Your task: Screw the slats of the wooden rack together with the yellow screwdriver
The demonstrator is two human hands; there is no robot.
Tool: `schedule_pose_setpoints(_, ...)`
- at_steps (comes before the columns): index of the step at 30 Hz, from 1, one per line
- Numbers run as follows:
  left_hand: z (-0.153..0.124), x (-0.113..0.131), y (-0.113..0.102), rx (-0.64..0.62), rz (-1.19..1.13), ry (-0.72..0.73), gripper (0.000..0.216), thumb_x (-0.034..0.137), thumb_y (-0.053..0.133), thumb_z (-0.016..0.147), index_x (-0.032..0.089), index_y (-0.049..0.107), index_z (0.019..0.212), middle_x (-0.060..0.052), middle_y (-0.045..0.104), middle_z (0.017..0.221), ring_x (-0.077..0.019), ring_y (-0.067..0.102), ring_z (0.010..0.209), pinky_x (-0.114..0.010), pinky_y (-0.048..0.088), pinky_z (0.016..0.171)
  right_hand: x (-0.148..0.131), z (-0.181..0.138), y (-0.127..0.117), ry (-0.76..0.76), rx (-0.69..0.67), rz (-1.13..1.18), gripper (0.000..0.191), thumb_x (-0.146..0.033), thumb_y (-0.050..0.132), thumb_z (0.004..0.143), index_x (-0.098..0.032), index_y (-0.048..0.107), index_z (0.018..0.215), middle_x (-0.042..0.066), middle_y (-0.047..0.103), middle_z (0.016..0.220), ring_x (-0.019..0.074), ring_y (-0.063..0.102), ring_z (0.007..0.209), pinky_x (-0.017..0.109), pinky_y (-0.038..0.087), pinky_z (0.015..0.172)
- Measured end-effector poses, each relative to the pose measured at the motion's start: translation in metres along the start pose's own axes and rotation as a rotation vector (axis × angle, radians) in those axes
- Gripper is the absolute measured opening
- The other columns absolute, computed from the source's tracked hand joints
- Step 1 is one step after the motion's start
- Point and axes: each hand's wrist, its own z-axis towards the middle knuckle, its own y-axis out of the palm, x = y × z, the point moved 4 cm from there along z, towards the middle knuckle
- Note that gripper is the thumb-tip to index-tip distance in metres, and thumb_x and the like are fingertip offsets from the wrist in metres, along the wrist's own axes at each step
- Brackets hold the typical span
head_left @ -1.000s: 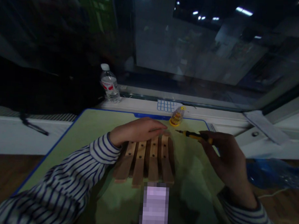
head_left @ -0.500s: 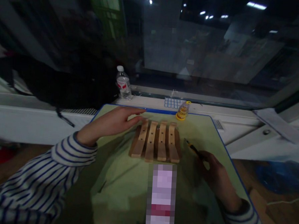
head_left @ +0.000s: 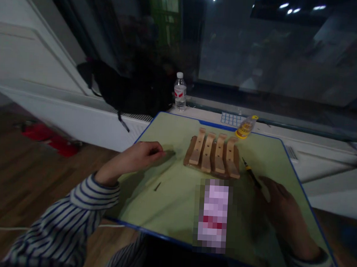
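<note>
My left hand (head_left: 143,157) is just above the left part of the table, its fingers curled and thumb against them; whatever they may pinch is hidden. A small dark screw (head_left: 157,186) lies on the tabletop below it. At the right, my right hand (head_left: 282,204) rests with loosely bent fingers beside the handle end of a thin black and yellow screwdriver (head_left: 252,173), which lies on the table. Between the hands sits a brown wooden board (head_left: 188,156) bearing several curved, light wooden pieces (head_left: 207,153) with dark holes, set side by side.
The green tabletop (head_left: 168,212) has a blue edge. A blurred pink-white item (head_left: 214,215) lies near its front. A yellow-capped clear bottle (head_left: 246,127) stands at the back. Behind are a water bottle (head_left: 180,93), a black bag (head_left: 133,91) and a window.
The view has swung left and down, so the board shows further right. My left hand has drawn away from the wooden pieces and curled its fingers. My right hand has come off the screwdriver.
</note>
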Motion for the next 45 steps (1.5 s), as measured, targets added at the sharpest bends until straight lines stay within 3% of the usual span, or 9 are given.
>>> schedule_pose_setpoints(5,-0.044,-0.004,0.023,-0.060,-0.052,-0.021,0.029,0.038,0.045,0.091,0.017,0.065,0.092,-0.003,0.067,0.084,-0.0142,0.059,0.073,-0.024,0.043,0.066,-0.030,0.003,-0.019,-0.118,0.054,0.031,0.029,-0.033,0.049,0.090,-0.015,0.060,0.111,0.014,0.070,0.103,0.0278,0.066,0.087,0.043,0.053,0.077)
schedule_pose_setpoints(11,-0.077,-0.006,0.045,-0.057,-0.099,-0.037,0.026,0.037,0.046,0.091,0.018,0.065,0.090,-0.003,0.066,0.083,-0.0135,0.058,0.071,-0.023,0.042,0.064,-0.112,0.019,-0.026,-0.434,-0.021,0.115,0.023,-0.029,0.044,0.094,-0.016,0.062,0.102,0.012,0.072,0.095,0.0243,0.067,0.084,0.041,0.050,0.079)
schedule_pose_setpoints(18,-0.099,-0.002,0.063,0.058,-0.023,-0.082,0.031,0.049,0.058,0.085,0.018,0.060,0.089,-0.003,0.064,0.081,-0.0153,0.057,0.069,-0.026,0.040,0.061,-0.192,0.042,-0.012,-0.644,-0.233,0.174,0.017,-0.022,0.046,0.093,-0.020,0.062,0.098,0.006,0.070,0.090,0.0202,0.064,0.085,0.036,0.048,0.078)
schedule_pose_setpoints(22,-0.103,0.001,0.069,0.166,-0.039,-0.068,0.023,0.040,0.057,0.087,0.018,0.059,0.096,-0.004,0.063,0.085,-0.0172,0.057,0.074,-0.030,0.044,0.067,-0.225,0.057,-0.001,-0.765,-0.329,0.199,0.019,-0.019,0.043,0.095,-0.017,0.061,0.101,0.007,0.067,0.093,0.0194,0.061,0.090,0.033,0.046,0.079)
schedule_pose_setpoints(26,-0.104,0.002,0.071,0.177,-0.089,-0.035,0.016,0.028,0.051,0.090,0.018,0.060,0.099,-0.006,0.062,0.092,-0.0176,0.059,0.082,-0.031,0.047,0.073,-0.252,0.071,0.019,-0.880,-0.389,0.195,0.018,-0.017,0.044,0.093,-0.017,0.061,0.098,0.007,0.066,0.094,0.0196,0.059,0.088,0.034,0.045,0.075)
schedule_pose_setpoints(31,-0.105,0.002,0.069,0.174,-0.121,-0.031,0.018,0.020,0.045,0.089,0.018,0.061,0.098,-0.006,0.064,0.096,-0.0165,0.060,0.084,-0.030,0.048,0.077,-0.271,0.085,0.037,-0.943,-0.415,0.176,0.018,-0.012,0.044,0.091,-0.016,0.061,0.098,0.009,0.065,0.095,0.0210,0.058,0.088,0.036,0.045,0.073)
schedule_pose_setpoints(37,-0.098,0.000,0.065,0.150,-0.138,-0.045,0.017,0.020,0.045,0.088,0.017,0.060,0.096,-0.006,0.065,0.091,-0.0169,0.061,0.080,-0.030,0.049,0.074,-0.275,0.088,0.040,-0.950,-0.464,0.224,0.019,-0.010,0.043,0.090,-0.014,0.061,0.092,0.011,0.064,0.092,0.0213,0.059,0.085,0.036,0.044,0.073)
schedule_pose_setpoints(41,-0.091,0.000,0.063,0.134,-0.144,-0.031,0.021,0.020,0.046,0.088,0.016,0.061,0.101,-0.007,0.066,0.095,-0.0177,0.062,0.084,-0.031,0.049,0.077,-0.267,0.089,0.036,-0.898,-0.497,0.323,0.021,-0.009,0.041,0.089,-0.015,0.061,0.087,0.009,0.065,0.086,0.0189,0.059,0.078,0.034,0.045,0.072)
schedule_pose_setpoints(45,-0.086,0.007,0.060,0.127,-0.174,-0.009,0.022,0.024,0.046,0.090,0.017,0.061,0.104,-0.006,0.067,0.098,-0.0181,0.063,0.086,-0.031,0.050,0.078,-0.252,0.090,0.016,-0.808,-0.482,0.506,0.009,-0.014,0.050,0.087,-0.017,0.058,0.087,0.003,0.065,0.081,0.0155,0.059,0.076,0.030,0.046,0.072)
